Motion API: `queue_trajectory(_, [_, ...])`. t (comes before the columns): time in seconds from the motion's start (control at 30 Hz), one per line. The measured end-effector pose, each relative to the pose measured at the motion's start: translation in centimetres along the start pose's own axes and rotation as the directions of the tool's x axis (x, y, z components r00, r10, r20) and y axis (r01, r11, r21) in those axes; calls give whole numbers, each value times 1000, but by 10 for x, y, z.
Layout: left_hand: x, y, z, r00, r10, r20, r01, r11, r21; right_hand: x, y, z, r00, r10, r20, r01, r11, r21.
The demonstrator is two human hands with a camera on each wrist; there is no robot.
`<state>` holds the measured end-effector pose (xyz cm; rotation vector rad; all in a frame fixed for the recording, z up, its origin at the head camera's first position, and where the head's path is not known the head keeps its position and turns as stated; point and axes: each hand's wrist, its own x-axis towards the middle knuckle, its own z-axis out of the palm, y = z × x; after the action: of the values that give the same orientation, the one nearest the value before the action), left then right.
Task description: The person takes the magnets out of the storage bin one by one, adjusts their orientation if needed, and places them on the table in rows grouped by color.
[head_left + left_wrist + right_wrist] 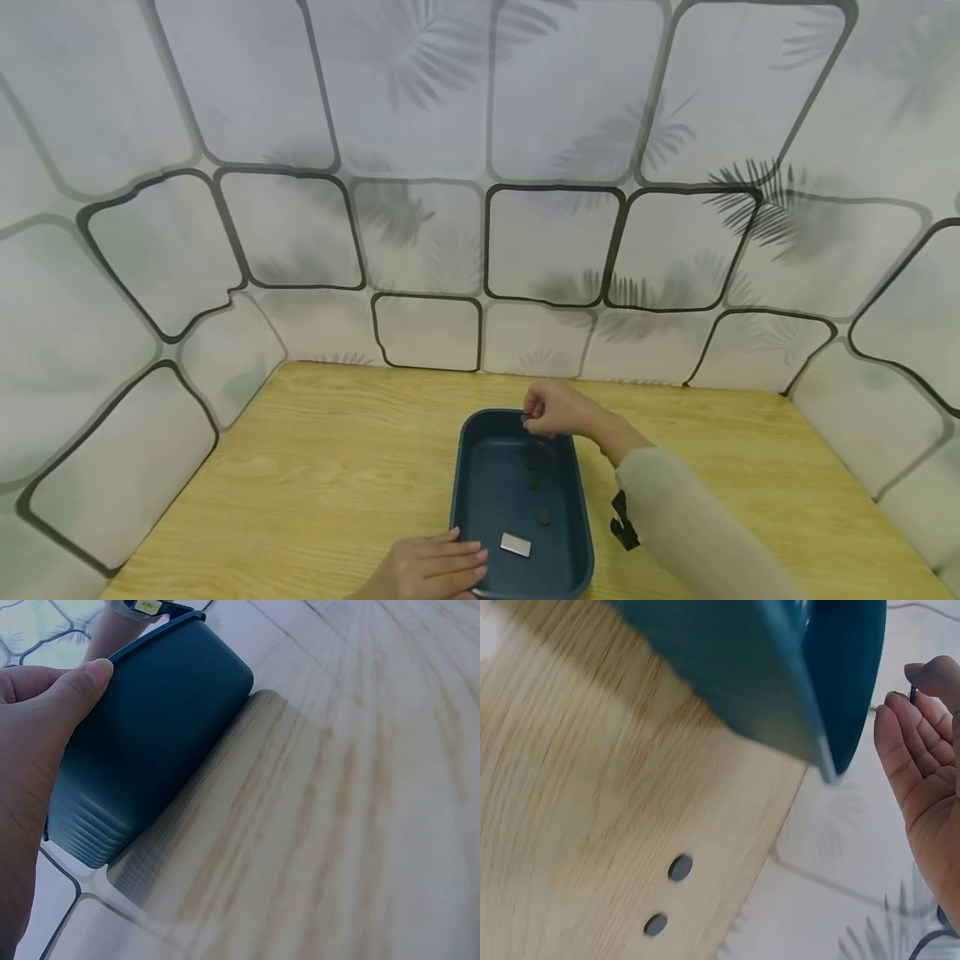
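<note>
My right hand (558, 408) pinches a small dark disc (913, 694) between thumb and fingers, above the far end of a deep blue rectangular tray (465, 467). Fairly straight fingers of my left hand (435, 567) lie over the tray's near left rim, and the thumb touches that rim in the left wrist view. Inside the tray are a silvery rectangular block (515, 545) near the front, a dark disc (544, 517) behind it, and further dark discs (534, 481) toward the back right.
The tray stands on a light wood-grain table (337, 467). Two dark discs (680, 868) lie on the tabletop in the right wrist view. A patterned backdrop (427, 329) rises behind the table. A black strap (623, 521) hangs by the right sleeve (690, 517).
</note>
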<state>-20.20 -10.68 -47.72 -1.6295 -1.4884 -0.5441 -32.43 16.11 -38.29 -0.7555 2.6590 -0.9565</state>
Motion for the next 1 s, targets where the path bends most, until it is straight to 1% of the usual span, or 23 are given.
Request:
queue_trajectory(0.2, [-3,-1,2,1000,7,0,-7,1000,-16,-15,15,-11,999,18,-42,-19,1000,-24])
queue_trajectory(0.33, [-6,-3,3,1000,31,-5,-31,999,-13,-24,23,-17,997,43,-66,-44,999,-18])
queue_trajectory(0.43, [-7,-4,3,999,34,-3,-34,999,-14,-29,32,-19,995,50,-81,-52,999,-15])
queue_trajectory(0.57, [-9,-2,3,1000,16,7,-16,999,-31,-37,47,-20,993,69,-95,-70,998,-4])
queue_trajectory(0.73, [-9,-1,3,1000,-4,16,5,999,-46,-47,63,-20,987,119,-113,-120,993,-1])
queue_trajectory(0.87, [-9,0,3,1000,-12,17,13,999,-51,-56,72,-19,982,149,-118,-153,988,-31])
queue_trajectory(1.0, [-9,0,3,1000,-20,17,21,998,-51,-65,80,-21,973,179,-143,-184,983,-22])
